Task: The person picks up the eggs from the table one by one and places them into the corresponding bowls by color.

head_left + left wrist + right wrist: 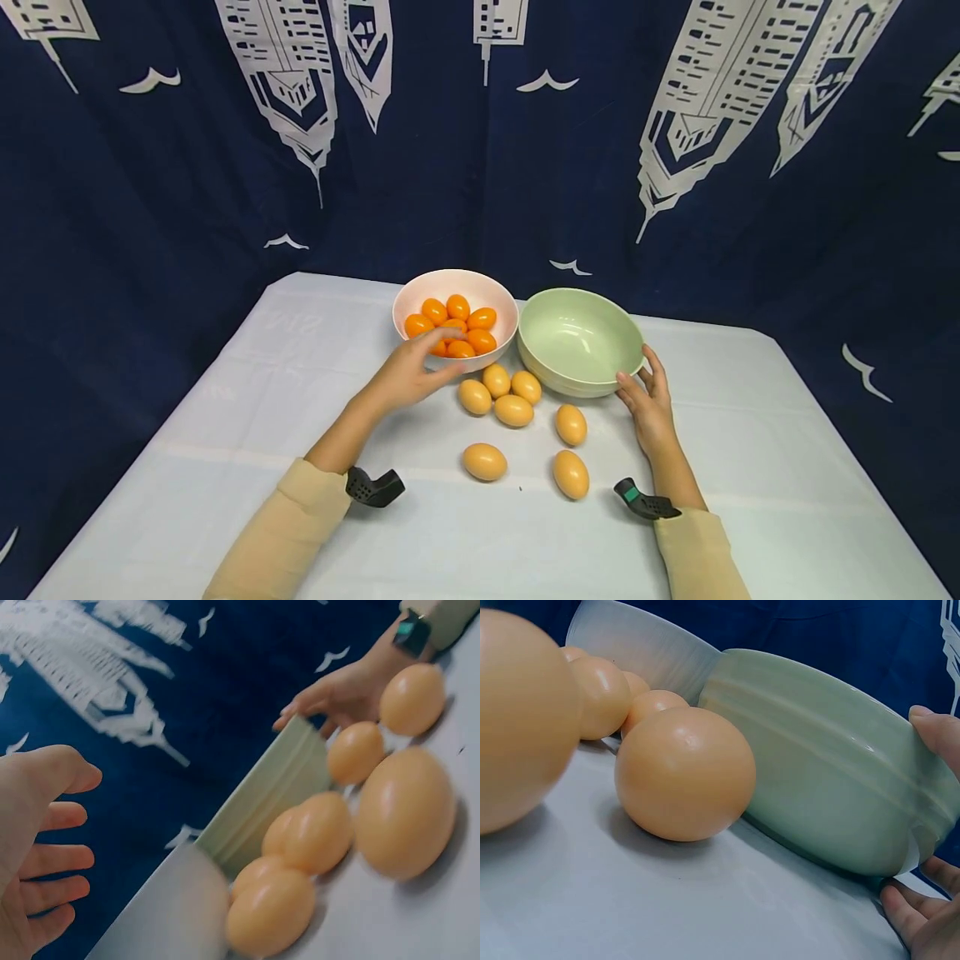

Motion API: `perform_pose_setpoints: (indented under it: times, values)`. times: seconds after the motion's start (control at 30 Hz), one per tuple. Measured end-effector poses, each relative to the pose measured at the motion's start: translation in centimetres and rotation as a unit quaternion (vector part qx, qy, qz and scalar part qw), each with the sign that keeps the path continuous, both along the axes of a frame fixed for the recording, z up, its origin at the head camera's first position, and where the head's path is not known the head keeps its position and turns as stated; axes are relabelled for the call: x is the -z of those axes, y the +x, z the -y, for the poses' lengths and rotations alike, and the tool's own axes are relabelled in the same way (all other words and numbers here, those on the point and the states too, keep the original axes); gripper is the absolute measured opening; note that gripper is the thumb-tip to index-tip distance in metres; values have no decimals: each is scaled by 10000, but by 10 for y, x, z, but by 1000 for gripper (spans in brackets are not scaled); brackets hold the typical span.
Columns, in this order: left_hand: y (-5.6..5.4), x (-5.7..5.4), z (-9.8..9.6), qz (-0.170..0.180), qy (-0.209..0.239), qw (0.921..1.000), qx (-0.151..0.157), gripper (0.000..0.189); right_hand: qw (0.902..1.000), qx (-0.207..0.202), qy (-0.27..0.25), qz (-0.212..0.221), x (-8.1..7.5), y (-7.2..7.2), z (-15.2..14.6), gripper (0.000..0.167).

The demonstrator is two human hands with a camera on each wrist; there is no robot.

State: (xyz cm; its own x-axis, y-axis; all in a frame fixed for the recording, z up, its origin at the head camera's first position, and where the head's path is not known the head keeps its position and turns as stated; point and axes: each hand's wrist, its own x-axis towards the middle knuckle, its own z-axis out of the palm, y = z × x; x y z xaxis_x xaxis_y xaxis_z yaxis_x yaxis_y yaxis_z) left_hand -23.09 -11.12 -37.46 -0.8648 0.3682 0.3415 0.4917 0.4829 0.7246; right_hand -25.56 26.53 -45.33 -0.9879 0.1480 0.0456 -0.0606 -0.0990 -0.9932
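- Dark blue curtain (465,192) with white buildings and birds hangs beyond the far edge of a white table (420,550).
- Near that far edge, a pink bowl (495,298) and a green bowl (577,333) stand side by side, the pink one nearer the table's left edge.
- Small orange fruits (458,307) lie in the pink bowl; the bottom of the green bowl shows bare.
- Seven eggs (513,411) lie on the table on the near side of the bowls: four bunched close to them, three looser towards the near edge.
- Left hand (412,372) is loose and holds nothing, fingers reaching over the pink bowl's near rim. Fruits lie below its fingertips; whether they touch, I cannot tell.
- Just beyond the thumb, towards the table's right edge, is the leftmost bunched egg, its long axis slanting; the left hand is the nearer one to it.
- Right hand (651,404) grips the green bowl on the side facing the table's right edge, thumb at the rim, fingers lower down.
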Motion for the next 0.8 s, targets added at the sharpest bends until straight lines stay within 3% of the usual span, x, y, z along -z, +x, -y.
perform_pose_setpoints:
  times: [0.2,0.43,0.8]
  values:
    - [12,3,-16,-23,-46,9969,788,47,10000,-26,28,13,0,-1,1,73]
    - [17,12,-33,379,-225,9847,1688,52,10000,8,31,21,0,-1,1,73]
    - [20,20,-40,1051,-1264,9636,2109,59,10000,-12,-48,-36,1,-1,0,73]
